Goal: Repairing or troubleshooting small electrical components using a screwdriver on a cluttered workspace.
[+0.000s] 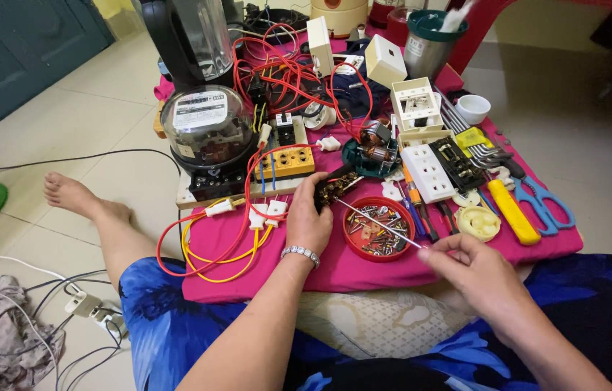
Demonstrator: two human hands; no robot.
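Left hand (309, 217), frame centre: fingers curled, pinching a small dark part (335, 187) w/ brass contacts, just above the red dish (353, 246) of screws. Right hand (474, 271), lower right: fingertips pressed together on a thin screwdriver (382, 224); shaft crosses over the dish, tip at the part. All on a pink cloth (320, 271); meter (206, 127) upper left, scissors (545, 203) at right edge.
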